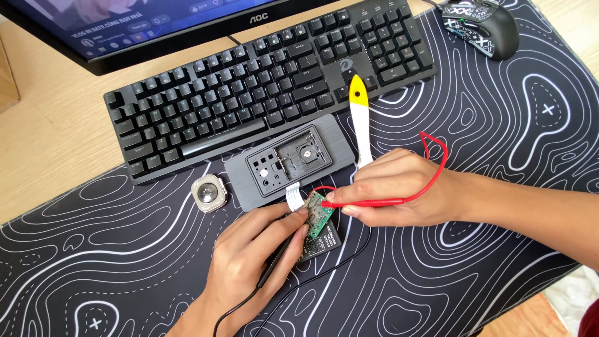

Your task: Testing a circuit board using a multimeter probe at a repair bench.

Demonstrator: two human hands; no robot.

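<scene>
The small green circuit board [320, 213] stands tilted on a dark flat module [323, 243] at the middle of the black line-patterned desk mat [474, 274], just below the grey slotted repair holder [287, 161]. The right hand [399, 187] pinches a red test probe [365, 203] — its tip is on the board's upper edge. The left hand [249, 262] grips a black test probe [274, 265] and steadies the board with its fingertips. Good contact likely calls for light, still pressure, tips kept apart. A yellow-and-white plastic pry tool [360, 122] lies behind, against the black keyboard [268, 81].
</scene>
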